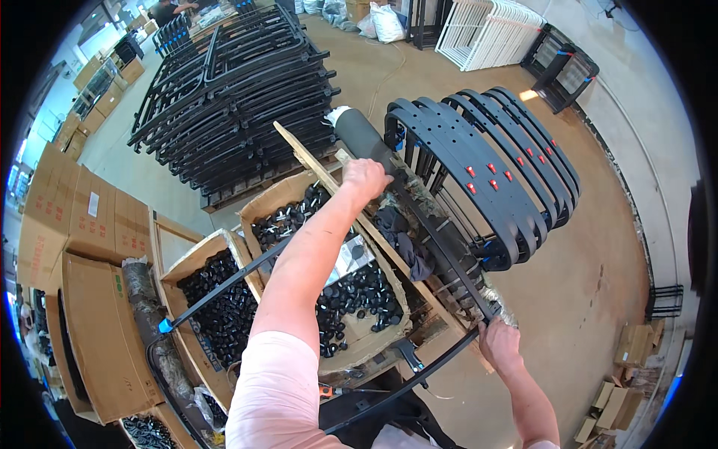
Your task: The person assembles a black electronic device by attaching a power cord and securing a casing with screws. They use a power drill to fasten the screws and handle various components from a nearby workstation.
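Note:
A black metal tube frame [217, 292] with bent sides lies across the work area in front of me. My left hand [365, 179] is closed around its far corner, its arm stretched over the boxes. At the near right corner my right hand [499, 344] grips the same frame. The side between my hands rests along a padded support wrapped in dark foam [363, 135] and worn plastic. One bar runs left to a blue end [166, 325]; another curves back toward my body. Beneath the frame, a cardboard box [400, 318] holds many black round-headed screw feet [366, 288].
A second carton [170, 280] of black parts stands left, beside brown cartons [97, 329]. Black frames [232, 97] are stacked at the back. Curved black frames [486, 172] with red pieces stand right. A wooden board [299, 153] crosses the box; an orange-handled tool [327, 391] lies near me.

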### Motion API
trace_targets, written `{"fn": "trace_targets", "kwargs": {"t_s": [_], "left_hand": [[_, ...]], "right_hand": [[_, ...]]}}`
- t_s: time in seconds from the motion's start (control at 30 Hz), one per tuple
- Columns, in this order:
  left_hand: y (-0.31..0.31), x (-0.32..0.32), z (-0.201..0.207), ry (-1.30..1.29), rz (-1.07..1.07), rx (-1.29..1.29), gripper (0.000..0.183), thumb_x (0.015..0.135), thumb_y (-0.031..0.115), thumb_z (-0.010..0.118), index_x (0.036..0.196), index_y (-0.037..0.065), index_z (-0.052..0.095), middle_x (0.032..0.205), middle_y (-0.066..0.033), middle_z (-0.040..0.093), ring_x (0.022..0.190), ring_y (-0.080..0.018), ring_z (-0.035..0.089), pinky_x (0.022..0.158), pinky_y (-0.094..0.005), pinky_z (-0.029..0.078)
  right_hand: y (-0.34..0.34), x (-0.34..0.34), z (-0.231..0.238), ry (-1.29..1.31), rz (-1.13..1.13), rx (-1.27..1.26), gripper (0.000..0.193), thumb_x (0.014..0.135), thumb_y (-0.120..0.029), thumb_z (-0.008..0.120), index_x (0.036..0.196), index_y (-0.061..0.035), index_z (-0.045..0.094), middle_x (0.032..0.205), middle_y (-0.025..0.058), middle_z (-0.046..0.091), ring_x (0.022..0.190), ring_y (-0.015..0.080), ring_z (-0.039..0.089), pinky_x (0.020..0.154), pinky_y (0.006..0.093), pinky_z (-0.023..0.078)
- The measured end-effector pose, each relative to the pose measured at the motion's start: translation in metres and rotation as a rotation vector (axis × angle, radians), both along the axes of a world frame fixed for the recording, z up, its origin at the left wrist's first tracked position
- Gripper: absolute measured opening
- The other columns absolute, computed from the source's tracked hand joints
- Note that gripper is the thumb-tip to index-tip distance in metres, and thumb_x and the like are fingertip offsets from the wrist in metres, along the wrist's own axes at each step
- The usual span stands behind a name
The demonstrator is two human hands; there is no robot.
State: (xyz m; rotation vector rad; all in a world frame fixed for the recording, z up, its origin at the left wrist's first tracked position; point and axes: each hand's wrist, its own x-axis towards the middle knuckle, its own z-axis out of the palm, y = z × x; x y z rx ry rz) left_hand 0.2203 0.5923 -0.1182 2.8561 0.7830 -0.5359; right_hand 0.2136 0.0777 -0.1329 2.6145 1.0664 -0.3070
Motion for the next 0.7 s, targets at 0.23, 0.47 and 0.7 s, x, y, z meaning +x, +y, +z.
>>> {"fn": "trace_targets", "kwargs": {"t_s": [0.23, 0.47, 0.7], "left_hand": [[-0.003, -0.001, 0.0, -0.175, 0.048, 0.123, 0.049, 0.1, 0.034, 0.063, 0.136, 0.002, 0.066, 0.115, -0.0172, 0.079, 0.107, -0.0376, 0.078, 0.09, -0.0484, 0.061], [-0.009, -0.004, -0.001, -0.213, -0.03, 0.022, 0.065, 0.091, 0.048, 0.075, 0.133, 0.002, 0.057, 0.124, -0.0226, 0.074, 0.118, -0.0373, 0.073, 0.099, -0.0496, 0.058], [-0.008, -0.006, -0.047, -0.444, -0.068, 0.341, 0.025, 0.097, 0.026, 0.063, 0.11, 0.008, 0.075, 0.111, -0.0145, 0.08, 0.102, -0.0283, 0.08, 0.085, -0.0456, 0.059]], "right_hand": [[0.002, 0.005, 0.001, 0.032, -0.008, -0.016, 0.057, 0.107, -0.041, 0.057, 0.122, 0.0116, 0.069, 0.083, 0.0211, 0.077, 0.075, 0.0344, 0.078, 0.068, 0.0468, 0.062], [0.001, 0.004, 0.003, 0.046, -0.035, 0.021, 0.045, 0.106, -0.039, 0.059, 0.107, 0.0057, 0.068, 0.082, 0.0226, 0.075, 0.075, 0.039, 0.077, 0.069, 0.0486, 0.061], [0.006, 0.002, 0.001, 0.018, -0.01, 0.068, 0.04, 0.104, -0.035, 0.062, 0.096, 0.0042, 0.068, 0.08, 0.0257, 0.074, 0.076, 0.0445, 0.075, 0.068, 0.0524, 0.06]]}}
